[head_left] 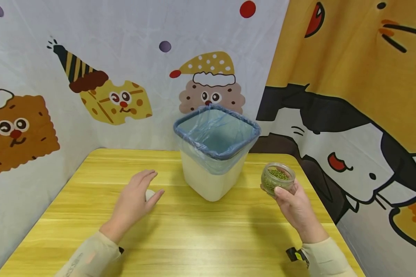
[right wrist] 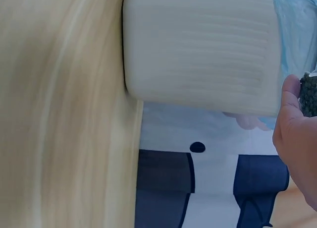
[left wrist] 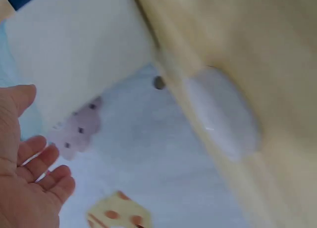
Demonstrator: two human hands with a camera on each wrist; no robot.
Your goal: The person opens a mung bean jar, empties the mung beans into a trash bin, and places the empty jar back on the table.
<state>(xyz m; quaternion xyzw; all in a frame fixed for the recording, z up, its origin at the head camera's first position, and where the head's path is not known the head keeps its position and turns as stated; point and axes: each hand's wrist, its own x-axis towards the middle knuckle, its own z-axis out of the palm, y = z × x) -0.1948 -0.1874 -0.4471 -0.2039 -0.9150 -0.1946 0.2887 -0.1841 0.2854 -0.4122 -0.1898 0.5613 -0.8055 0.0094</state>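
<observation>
My right hand [head_left: 299, 213] grips a small lidless glass jar [head_left: 268, 181] of green beans, likely mung beans, lifted above the table's right side. Only part of the dark green contents [right wrist: 308, 96] shows at the edge of the right wrist view. On the left, my left hand [head_left: 133, 198] hovers with fingers extended and thumb apart, holding nothing. Partly hidden behind it lies a smooth white rounded object [head_left: 150, 194] on the table; its kind is unclear. The left wrist view shows this white object [left wrist: 225, 114] blurred and apart from the hand.
A cream-coloured bin [head_left: 208, 184] stands at the back middle of the wooden table [head_left: 201, 238], between the hands. A translucent blue bag [head_left: 208, 152] lines it and folds over its dark rim. Cartoon-printed cloth [head_left: 131, 57] hangs behind and at the sides.
</observation>
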